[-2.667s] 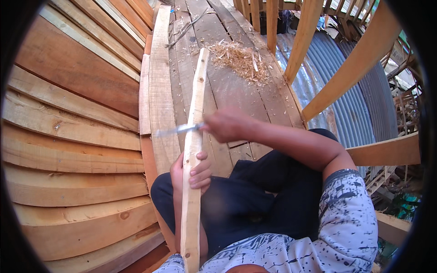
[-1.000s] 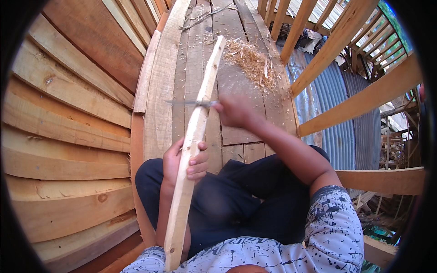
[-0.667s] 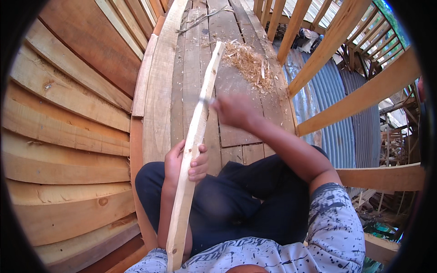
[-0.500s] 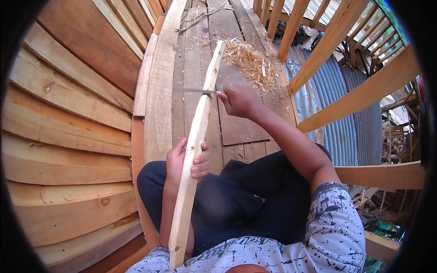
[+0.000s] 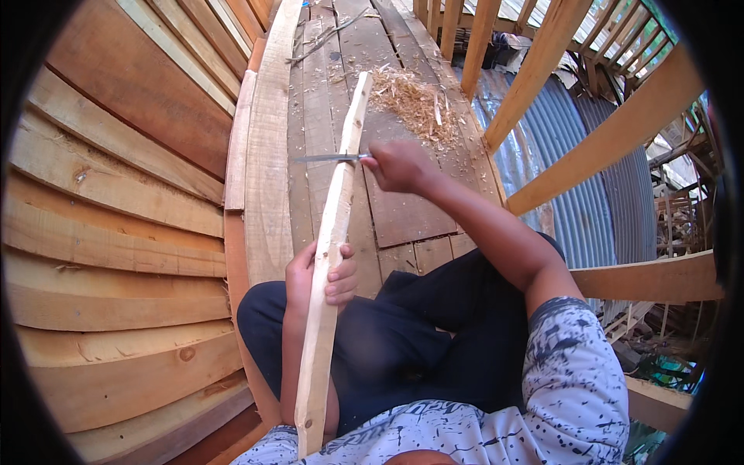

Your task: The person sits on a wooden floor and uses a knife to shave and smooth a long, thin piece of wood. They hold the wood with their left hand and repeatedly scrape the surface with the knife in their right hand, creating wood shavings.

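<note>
A long, pale wooden stick (image 5: 333, 221) slants from my chest out over the floor, its faces roughly flattened and dotted with small knots. My left hand (image 5: 322, 275) is wrapped around its middle, fingers showing on the right side. My right hand (image 5: 399, 165) is closed in a fist around the handle of a knife (image 5: 322, 158); the handle itself is hidden by the fingers. The thin blade lies crosswise against the stick, some way below its far end, and sticks out past it to the left.
A heap of wood shavings (image 5: 415, 105) lies on the plank floor (image 5: 407, 205) beyond my right hand. Thin twigs (image 5: 329, 35) are at the far end. A wall of overlapping boards (image 5: 116, 294) rises at left. Wooden railing posts (image 5: 535, 74) stand at right, above corrugated metal sheets (image 5: 570, 163).
The stick's upper part has shifted slightly left in view, along with the knife and my right hand. The blade, blurred before, now shows more sharply. Both grips are the same.
</note>
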Motion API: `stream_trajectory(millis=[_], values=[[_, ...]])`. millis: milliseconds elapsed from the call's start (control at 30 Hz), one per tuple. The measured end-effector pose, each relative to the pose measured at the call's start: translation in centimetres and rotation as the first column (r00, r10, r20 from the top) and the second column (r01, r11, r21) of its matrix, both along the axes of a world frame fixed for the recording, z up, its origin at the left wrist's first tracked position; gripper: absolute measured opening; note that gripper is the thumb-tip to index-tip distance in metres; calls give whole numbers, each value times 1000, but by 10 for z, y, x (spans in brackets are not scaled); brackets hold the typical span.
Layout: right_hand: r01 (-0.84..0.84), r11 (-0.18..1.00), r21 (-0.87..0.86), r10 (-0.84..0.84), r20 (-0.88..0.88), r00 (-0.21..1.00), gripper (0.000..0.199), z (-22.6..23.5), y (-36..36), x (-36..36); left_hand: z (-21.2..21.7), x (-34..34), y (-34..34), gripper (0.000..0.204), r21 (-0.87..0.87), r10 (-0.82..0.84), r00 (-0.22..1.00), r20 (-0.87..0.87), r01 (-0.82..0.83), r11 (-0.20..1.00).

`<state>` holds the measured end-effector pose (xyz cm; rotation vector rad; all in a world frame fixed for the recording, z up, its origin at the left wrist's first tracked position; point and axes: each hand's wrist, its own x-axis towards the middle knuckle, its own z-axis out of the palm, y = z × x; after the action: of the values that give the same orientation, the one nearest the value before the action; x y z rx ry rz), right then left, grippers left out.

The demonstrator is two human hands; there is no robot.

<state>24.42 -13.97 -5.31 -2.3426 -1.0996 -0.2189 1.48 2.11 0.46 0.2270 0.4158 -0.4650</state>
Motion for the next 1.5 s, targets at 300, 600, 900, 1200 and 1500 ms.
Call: stream_trajectory(millis=[300,600,900,1200,1500], values=[[-73,997,-16,73,5,997,34,-5,2,-9,-2,-3,4,42,4,-21,997,69,21,1000],[-221,974,-49,219,-50,975,23,-2,4,-23,3,-5,-1,46,5,0,998,60,0,1000],[-13,1000,2,13,-102,995,23,-7,0,4,-4,0,-1,47,155,-56,998,14,54,986],[12,1000,28,-11,-28,1000,22,-12,0,11,-6,-6,1,48,131,-74,997,37,69,989],[-200,979,47,198,55,979,24,-16,-7,7,0,-5,-3,48,103,-89,994,62,83,991]])
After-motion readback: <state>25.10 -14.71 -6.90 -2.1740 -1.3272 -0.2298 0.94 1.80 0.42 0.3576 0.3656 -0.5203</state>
